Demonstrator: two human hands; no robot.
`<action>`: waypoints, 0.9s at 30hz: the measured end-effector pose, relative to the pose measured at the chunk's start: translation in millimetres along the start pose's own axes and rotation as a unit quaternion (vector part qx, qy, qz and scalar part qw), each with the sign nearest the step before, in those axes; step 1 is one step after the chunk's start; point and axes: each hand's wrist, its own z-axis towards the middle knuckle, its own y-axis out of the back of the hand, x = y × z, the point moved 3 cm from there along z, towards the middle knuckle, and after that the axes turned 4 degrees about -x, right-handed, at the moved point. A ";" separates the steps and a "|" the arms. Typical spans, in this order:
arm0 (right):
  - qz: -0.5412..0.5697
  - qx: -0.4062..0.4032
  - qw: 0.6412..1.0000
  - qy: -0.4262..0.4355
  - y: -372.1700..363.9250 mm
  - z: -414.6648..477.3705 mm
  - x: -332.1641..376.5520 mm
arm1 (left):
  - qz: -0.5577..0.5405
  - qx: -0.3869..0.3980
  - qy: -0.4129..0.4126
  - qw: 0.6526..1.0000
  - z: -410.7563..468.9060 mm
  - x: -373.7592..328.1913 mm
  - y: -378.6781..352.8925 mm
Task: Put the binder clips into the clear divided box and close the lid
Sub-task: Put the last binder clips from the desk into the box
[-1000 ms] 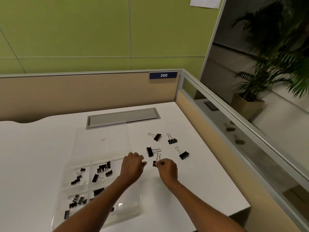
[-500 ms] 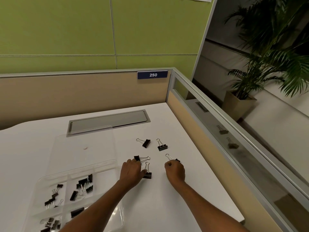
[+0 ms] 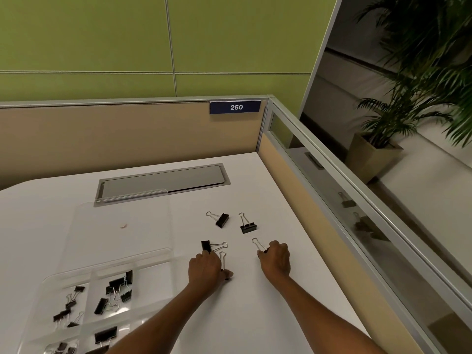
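Observation:
Several black binder clips lie loose on the white desk: one (image 3: 221, 219) and another (image 3: 247, 225) farther back, a third (image 3: 208, 246) just beyond my left fingertips. My left hand (image 3: 207, 272) is closed over a fourth clip, whose wire handle (image 3: 222, 259) sticks out past the fingers. My right hand (image 3: 275, 259) pinches the black body of another clip, its wire loop (image 3: 256, 243) pointing up-left. The clear divided box (image 3: 63, 275) sits at lower left with several clips in its compartments; its lid (image 3: 122, 221) lies flat and open behind it.
A grey cable hatch (image 3: 163, 182) is set into the desk behind the lid. Beige partition walls with a glass strip (image 3: 357, 213) bound the desk at the back and right. The desk's front-right edge (image 3: 362, 330) is near my right forearm.
My right hand shifted right from the near clip to the rightmost clip and closed on it. My left hand moved right from the box and closed on the near clip. The view panned right.

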 end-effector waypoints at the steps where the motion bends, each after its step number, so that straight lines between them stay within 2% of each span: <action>1: -0.010 0.003 1.000 -0.001 -0.6 1.4 0.1 | 0.002 0.002 0.003 1.000 0.0 -1.1 -0.9; 14: -0.045 0.055 0.997 -0.023 -4.3 8.1 1.6 | -0.022 0.025 0.006 0.999 -3.5 -18.5 -0.1; 20: 0.024 0.093 0.990 -0.101 -3.0 6.2 1.6 | -0.075 0.050 0.017 0.996 -5.2 -20.0 -2.7; 23: 0.018 0.110 0.990 -0.090 -3.9 6.0 0.4 | -0.104 0.059 0.014 0.993 -5.2 -19.6 -3.2; 27: 0.132 0.109 0.977 -0.124 -9.4 6.6 -4.8 | -0.134 0.061 0.017 0.989 -5.6 -15.8 -1.6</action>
